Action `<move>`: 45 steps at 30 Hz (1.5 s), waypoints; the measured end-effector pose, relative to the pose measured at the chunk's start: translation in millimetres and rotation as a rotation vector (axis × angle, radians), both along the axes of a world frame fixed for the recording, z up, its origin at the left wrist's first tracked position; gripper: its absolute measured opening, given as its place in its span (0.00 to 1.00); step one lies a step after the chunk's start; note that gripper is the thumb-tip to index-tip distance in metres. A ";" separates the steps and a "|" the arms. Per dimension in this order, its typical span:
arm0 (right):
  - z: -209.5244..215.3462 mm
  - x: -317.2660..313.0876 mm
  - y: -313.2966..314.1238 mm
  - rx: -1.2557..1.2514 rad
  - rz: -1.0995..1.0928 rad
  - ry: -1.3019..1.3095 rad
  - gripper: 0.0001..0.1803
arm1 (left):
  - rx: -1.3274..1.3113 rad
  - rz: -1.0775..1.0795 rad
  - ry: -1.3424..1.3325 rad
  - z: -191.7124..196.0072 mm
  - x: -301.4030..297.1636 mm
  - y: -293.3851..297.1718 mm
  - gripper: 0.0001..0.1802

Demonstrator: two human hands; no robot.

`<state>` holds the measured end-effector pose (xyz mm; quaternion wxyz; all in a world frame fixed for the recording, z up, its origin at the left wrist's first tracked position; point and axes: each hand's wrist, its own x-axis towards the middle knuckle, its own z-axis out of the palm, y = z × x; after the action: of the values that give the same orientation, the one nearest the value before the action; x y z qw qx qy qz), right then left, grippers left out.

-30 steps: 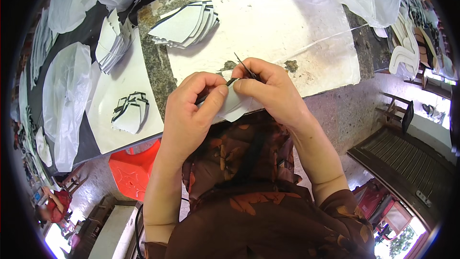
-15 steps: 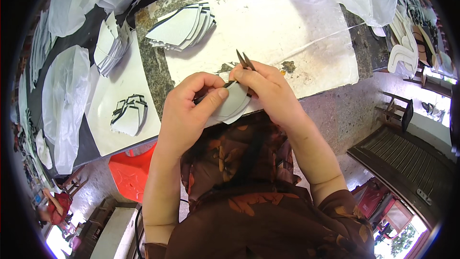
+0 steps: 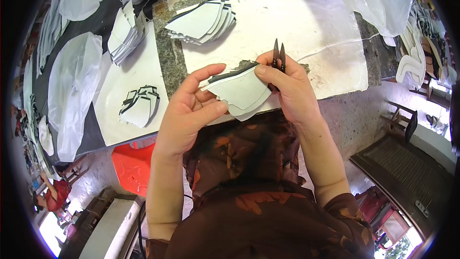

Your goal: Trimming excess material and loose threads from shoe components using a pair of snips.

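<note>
My right hand [image 3: 294, 86] pinches a light grey, curved sheet piece [image 3: 239, 91] with a black strip along its upper edge. At least one more layer shows below it. Small dark scissors [image 3: 279, 57] are tucked in the same hand, blades pointing up and slightly apart. Around the piece's left end, my left hand [image 3: 194, 103] is open, thumb and index finger spread wide. Its thumb tip lies by the piece's lower left edge; whether it touches is hard to tell. Some of its fingers are partly behind the piece.
On the table lie a fanned stack of similar pieces [image 3: 203, 21], a tied bundle [image 3: 125, 36] and a smaller pile [image 3: 140, 105]. Clear plastic bags [image 3: 74, 91] lie at the left and far edge. A red stool [image 3: 130, 168] stands below the table edge.
My left hand has loosened its pinch and spread its fingers. My right hand has shifted right, now pinching the piece, with the scissors turned more upright. The view has moved slightly.
</note>
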<state>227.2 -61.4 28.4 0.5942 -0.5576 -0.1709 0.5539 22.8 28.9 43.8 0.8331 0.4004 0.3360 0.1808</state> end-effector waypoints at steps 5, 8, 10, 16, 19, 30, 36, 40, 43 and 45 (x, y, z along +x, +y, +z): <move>-4.3 -10.2 0.2 0.009 -0.064 0.001 0.09 | -0.025 -0.008 0.042 -0.9 0.6 -1.8 0.37; -7.3 -14.0 -1.5 0.021 -0.123 -0.006 0.08 | -0.075 -0.021 0.004 -1.5 1.2 0.1 0.37; -8.6 -16.4 -2.5 0.028 -0.149 -0.007 0.08 | -0.048 -0.019 0.023 -0.5 1.7 0.6 0.36; -11.1 -16.5 -10.2 0.178 -0.193 -0.146 0.07 | 0.270 -0.073 0.216 9.7 12.8 7.7 0.33; -4.2 -11.6 -10.5 0.046 -0.175 0.044 0.07 | 0.351 -0.179 0.235 11.4 9.7 12.5 0.38; -4.8 -11.3 -13.6 0.008 -0.211 0.063 0.07 | 0.461 -0.062 0.196 -7.5 11.7 -6.3 0.46; -8.5 -21.5 -13.9 0.068 -0.204 -0.236 0.06 | 0.916 -0.027 0.435 -6.2 19.1 -7.8 0.40; -5.3 -19.8 -18.5 0.032 -0.218 0.068 0.07 | 1.179 0.016 0.403 -12.9 18.9 -6.0 0.41; -8.3 -16.6 -25.0 0.059 -0.189 0.023 0.08 | 0.923 -0.016 0.420 -2.6 18.9 -6.8 0.42; -10.5 -8.1 -29.9 0.047 -0.160 0.302 0.08 | 0.730 -0.109 0.399 2.4 11.5 3.3 0.46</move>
<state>219.0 -91.2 17.8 0.6681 -0.4659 -0.0475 0.5782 34.3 32.2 46.1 0.5634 0.7139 0.3827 0.1625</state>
